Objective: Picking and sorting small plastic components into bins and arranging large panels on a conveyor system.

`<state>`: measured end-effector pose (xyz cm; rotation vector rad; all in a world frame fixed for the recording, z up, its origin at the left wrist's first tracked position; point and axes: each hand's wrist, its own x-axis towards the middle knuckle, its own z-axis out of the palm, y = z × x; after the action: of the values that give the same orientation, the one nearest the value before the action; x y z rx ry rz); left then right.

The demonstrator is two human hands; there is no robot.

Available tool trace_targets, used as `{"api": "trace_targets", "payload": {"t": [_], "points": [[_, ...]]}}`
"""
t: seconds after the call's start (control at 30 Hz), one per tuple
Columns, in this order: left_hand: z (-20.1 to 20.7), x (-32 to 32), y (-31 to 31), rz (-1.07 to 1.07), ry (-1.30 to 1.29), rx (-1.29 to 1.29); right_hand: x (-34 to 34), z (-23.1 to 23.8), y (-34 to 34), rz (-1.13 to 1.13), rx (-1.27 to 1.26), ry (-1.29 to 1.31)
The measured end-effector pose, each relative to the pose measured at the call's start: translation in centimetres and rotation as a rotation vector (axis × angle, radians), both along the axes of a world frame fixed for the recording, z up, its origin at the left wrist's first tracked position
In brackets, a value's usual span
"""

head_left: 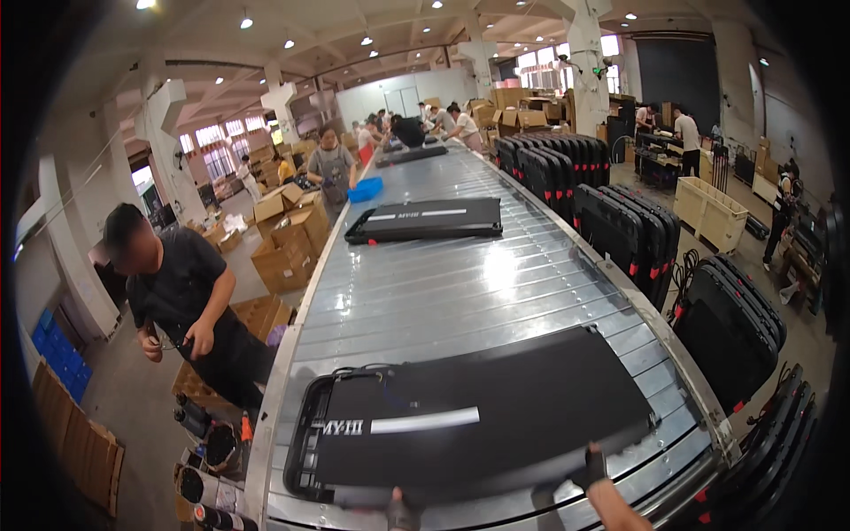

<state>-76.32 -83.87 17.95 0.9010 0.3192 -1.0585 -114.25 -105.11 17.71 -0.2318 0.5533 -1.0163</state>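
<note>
A factory hall is indicated by a long, silvery, slatted metal conveyor (425, 310) and piled brown cardboard cartons (283, 258).

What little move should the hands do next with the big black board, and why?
Maybe a gentle push away from the body, using the left hand and right hand together. Both hands are at the near edge of the big black board, and the shiny conveyor shows between it and the farther black board.

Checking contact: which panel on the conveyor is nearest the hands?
The foremost black panel: left hand and right hand at its near edge; other panels lie farther.
</note>
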Motion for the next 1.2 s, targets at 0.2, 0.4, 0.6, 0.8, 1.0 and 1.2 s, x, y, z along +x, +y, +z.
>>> {"api": "trace_targets", "payload": {"t": [0.2,0.4,0.6,0.8,1.0,1.2], "points": [[17.7,-2.3,-14.1,-0.453,-0.76,-0.487,11.6,22.4,-6.1,-0.463,-0.681,0.304],[17.8,-13.9,-6.4,-1.235,-0.816,-0.582,10.6,21.8,0.3,-0.266,-0.742,0.352],[17.2,-23.7,-2.5,-1.339,-0.745,-0.59,-0.9,11.4,21.0,-0.12,-0.418,0.895],[17.7,-32.8,0.1,-1.37,-1.078,-0.693,-14.9,1.8,47.2,-0.474,0.464,0.813],[27.8,-50.5,2.5,-1.436,-0.981,-1.027,-30.9,-7.5,68.4,-0.715,0.766,0.712],[29.3,-64.8,1.6,-1.36,-1.315,-1.254,-38.7,-8.5,78.7,-0.827,0.814,0.758]]}}
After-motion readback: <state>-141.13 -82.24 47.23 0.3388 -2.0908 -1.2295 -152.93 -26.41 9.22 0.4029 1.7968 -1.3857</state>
